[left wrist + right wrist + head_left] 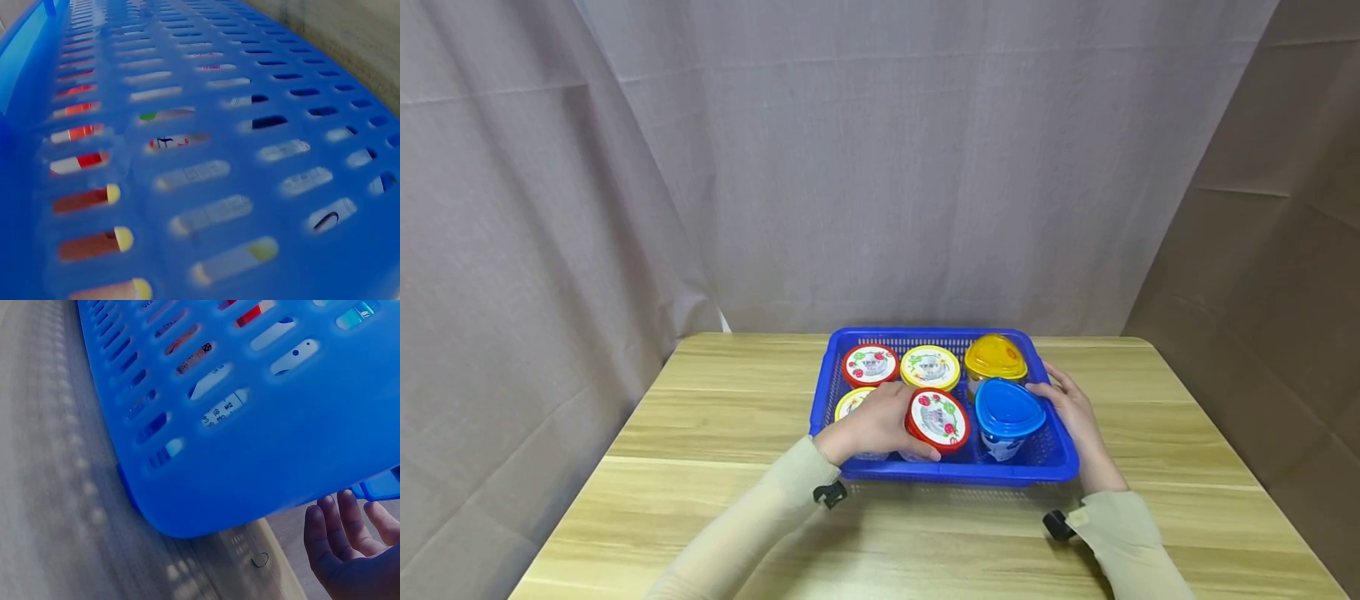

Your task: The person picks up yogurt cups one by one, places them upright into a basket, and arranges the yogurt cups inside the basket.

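A blue plastic basket (958, 472) stands on the table with lidded tubs in it. My left hand (880, 421) reaches over its front and grips a round tub with a red-rimmed lid (938, 418), which is slightly tilted. A yellow-lidded tub (852, 402) is partly hidden beside that hand. At the right side, my right hand (1071, 412) holds the basket rim, thumb on the inside near a blue-lidded cup (1009, 408). In the right wrist view its fingers (350, 515) bend up at the rim from outside. The left wrist view shows only the slotted basket wall (206, 144).
Behind sit another red-lidded tub (871, 365), a yellow-lidded tub (930, 367) and a cup with a yellow-orange lid (996, 357). The wooden table (715, 417) extends around the basket. Grey curtain (887, 183) hangs behind it, with a brown one (1262, 250) at right.
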`<state>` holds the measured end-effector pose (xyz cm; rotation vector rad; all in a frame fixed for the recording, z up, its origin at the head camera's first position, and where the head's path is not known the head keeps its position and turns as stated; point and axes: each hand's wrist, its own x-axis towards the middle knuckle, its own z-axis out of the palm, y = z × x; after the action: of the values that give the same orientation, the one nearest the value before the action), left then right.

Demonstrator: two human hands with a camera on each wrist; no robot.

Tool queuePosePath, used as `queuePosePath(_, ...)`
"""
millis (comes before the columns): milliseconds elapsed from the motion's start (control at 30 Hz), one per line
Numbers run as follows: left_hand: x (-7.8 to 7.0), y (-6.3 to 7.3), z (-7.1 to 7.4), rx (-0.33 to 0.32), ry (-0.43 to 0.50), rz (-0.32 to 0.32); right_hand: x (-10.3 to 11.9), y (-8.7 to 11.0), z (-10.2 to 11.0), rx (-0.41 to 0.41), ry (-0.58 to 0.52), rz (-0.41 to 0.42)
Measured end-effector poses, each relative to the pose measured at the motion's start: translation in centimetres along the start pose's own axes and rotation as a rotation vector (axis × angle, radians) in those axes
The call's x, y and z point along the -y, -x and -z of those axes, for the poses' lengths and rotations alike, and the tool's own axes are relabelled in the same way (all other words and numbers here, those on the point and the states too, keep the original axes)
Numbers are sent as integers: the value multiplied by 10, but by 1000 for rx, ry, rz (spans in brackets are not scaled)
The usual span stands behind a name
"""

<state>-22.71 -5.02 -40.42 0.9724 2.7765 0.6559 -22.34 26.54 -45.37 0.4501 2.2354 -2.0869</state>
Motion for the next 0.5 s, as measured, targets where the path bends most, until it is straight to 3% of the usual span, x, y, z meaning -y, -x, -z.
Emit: queuePosePath(500,4,2,2,12,-10,61,1,-1,1,-2,-29,-8)
